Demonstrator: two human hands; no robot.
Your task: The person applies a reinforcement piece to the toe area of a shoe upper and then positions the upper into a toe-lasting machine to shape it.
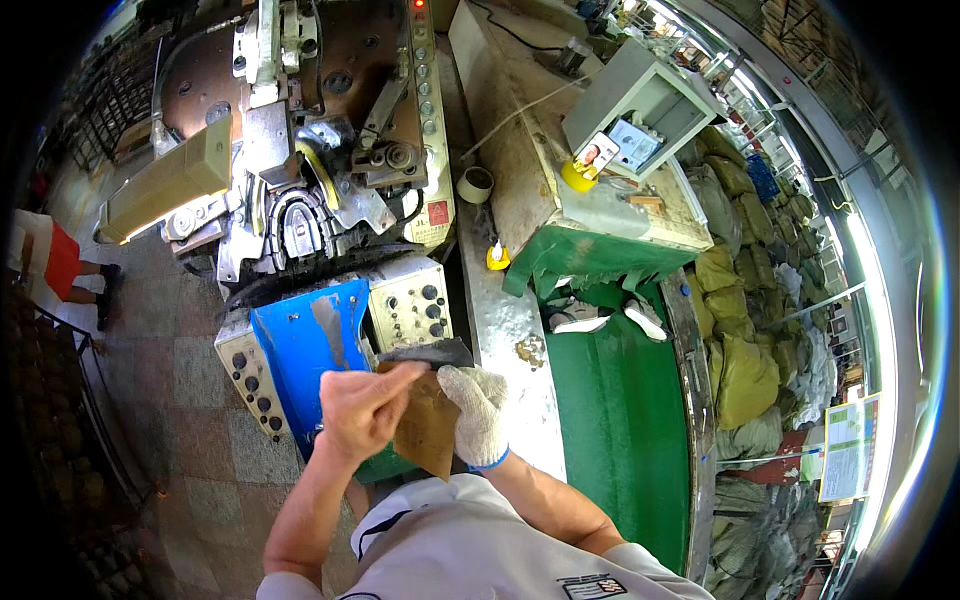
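Observation:
Close to my body, my gloved right hand [478, 415] grips a flat piece with a brown face [425, 425] and a dark-grey upper part [430, 353]; it resembles a shoe upper, but its exact kind is unclear. My bare left hand [360, 410] is closed at the piece's left side. Its index finger reaches across to the edge where brown meets grey, and the curled fingers hide whatever may be in them. Just beyond my hands stands a machine with a blue front panel [315, 325] and metal clamping parts [300, 225].
Control knobs [430, 310] flank the blue panel. Right of me runs a green conveyor belt [615, 430] carrying a pair of shoes [580, 318]. A worn bench [530, 130] bears a grey box [640, 110] and a phone [597, 152]. Sacks [745, 380] are piled beyond. Another person's legs [90, 275] show far left.

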